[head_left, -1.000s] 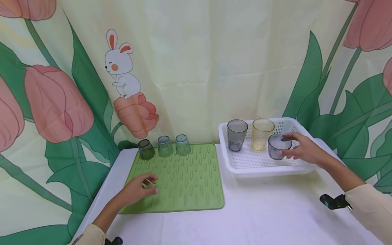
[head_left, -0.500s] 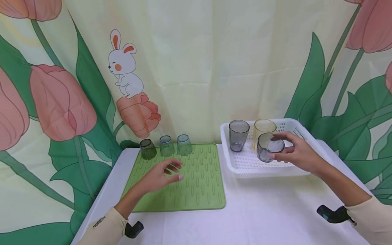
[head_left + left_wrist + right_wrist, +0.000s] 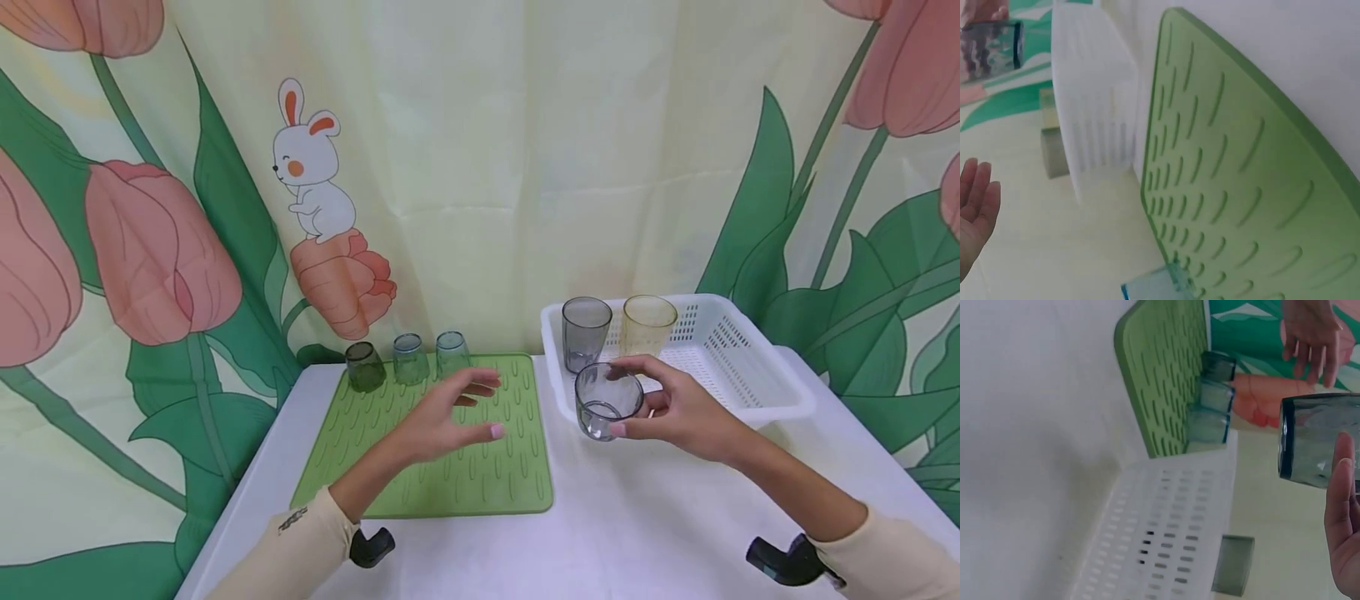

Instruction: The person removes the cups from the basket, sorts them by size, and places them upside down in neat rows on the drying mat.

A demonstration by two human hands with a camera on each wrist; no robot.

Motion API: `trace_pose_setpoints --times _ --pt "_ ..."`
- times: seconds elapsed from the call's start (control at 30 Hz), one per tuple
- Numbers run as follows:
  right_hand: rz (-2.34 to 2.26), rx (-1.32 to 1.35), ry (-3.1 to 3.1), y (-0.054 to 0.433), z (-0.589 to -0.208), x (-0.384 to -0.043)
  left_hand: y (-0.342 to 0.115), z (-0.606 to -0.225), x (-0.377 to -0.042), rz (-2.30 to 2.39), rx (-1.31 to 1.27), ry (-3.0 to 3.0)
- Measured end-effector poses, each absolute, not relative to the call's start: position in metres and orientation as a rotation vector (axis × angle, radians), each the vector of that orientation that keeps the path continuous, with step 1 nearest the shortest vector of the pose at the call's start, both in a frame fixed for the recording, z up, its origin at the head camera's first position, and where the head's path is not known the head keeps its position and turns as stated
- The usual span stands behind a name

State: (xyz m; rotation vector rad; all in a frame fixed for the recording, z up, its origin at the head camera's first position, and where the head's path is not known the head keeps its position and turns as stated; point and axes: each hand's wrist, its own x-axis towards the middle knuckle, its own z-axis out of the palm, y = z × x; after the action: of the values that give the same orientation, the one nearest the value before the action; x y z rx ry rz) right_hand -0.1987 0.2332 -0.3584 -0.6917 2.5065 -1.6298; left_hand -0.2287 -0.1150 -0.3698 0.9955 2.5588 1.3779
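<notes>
My right hand point(image 3: 678, 408) pinches a short clear grey glass point(image 3: 607, 402) between thumb and fingers, in front of the white basket's near left corner. In the right wrist view that glass point(image 3: 1319, 440) shows at the right edge with the thumb along its side. Over the green drying mat point(image 3: 495, 483) my left hand point(image 3: 446, 421) hovers, fingers apart and holding nothing. Along the mat's back edge stand a dark green glass point(image 3: 365, 368), a blue-green glass point(image 3: 410, 360) and another blue-green glass point(image 3: 452, 354).
The white perforated basket point(image 3: 776, 408) stands right of the mat. Inside are a tall grey glass point(image 3: 586, 333) and a tall yellow glass point(image 3: 648, 325). A white cloth point(image 3: 600, 533) covers the table, and a printed curtain point(image 3: 480, 167) hangs close behind.
My right hand has lifted the short grey glass out of the basket and carried it left and nearer. My left hand has moved right across the mat, its fingers spreading wider.
</notes>
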Motion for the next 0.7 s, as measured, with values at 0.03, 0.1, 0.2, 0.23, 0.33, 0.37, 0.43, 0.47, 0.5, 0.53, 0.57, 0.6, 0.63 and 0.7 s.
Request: trace_pose_setpoints --times 0.03,0.1,0.2,0.23,0.33,0.37,0.43,0.47,0.5,0.53,0.57,0.6,0.63,0.7 --pt "-1.640 -0.697 2.484 0.230 -0.360 -0.198 -0.112 -0.370 -0.228 1.379 0.999 2.543" --pt "-1.653 -0.707 2.450 0.224 -0.362 -0.197 -0.105 -0.369 -0.226 1.378 1.016 2.518" --pt "-1.660 -0.712 2.412 0.216 -0.367 -0.195 -0.096 -0.368 -0.222 1.384 1.031 2.484" --pt "-1.662 -0.716 2.401 0.214 -0.368 -0.195 -0.093 -0.369 -0.221 1.382 1.034 2.479" --pt "-1.655 -0.734 2.372 0.207 -0.372 -0.192 -0.083 -0.369 -0.218 1.400 1.056 2.446" --pt "-1.652 -0.746 2.357 0.205 -0.373 -0.192 -0.081 -0.369 -0.216 1.404 1.062 2.437" --pt "-1.659 -0.771 2.322 0.201 -0.374 -0.191 -0.076 -0.371 -0.215 1.401 1.072 2.424" --pt "-1.660 -0.781 2.304 0.200 -0.374 -0.190 -0.073 -0.371 -0.214 1.401 1.077 2.415" --pt "-1.664 -0.793 2.286 0.199 -0.374 -0.189 -0.071 -0.372 -0.213 1.392 1.080 2.416" --pt "-1.664 -0.805 2.273 0.198 -0.375 -0.189 -0.069 -0.373 -0.212 1.385 1.081 2.417" --pt "-1.662 -0.815 2.263 0.197 -0.375 -0.189 -0.068 -0.374 -0.211 1.373 1.081 2.420" --pt "-1.663 -0.823 2.252 0.196 -0.375 -0.188 -0.066 -0.375 -0.210 1.363 1.085 2.425" --pt "-1.657 -0.829 2.245 0.195 -0.374 -0.188 -0.064 -0.377 -0.210 1.353 1.090 2.433" --pt "-1.645 -0.832 2.239 0.194 -0.374 -0.187 -0.062 -0.380 -0.209 1.343 1.102 2.449"
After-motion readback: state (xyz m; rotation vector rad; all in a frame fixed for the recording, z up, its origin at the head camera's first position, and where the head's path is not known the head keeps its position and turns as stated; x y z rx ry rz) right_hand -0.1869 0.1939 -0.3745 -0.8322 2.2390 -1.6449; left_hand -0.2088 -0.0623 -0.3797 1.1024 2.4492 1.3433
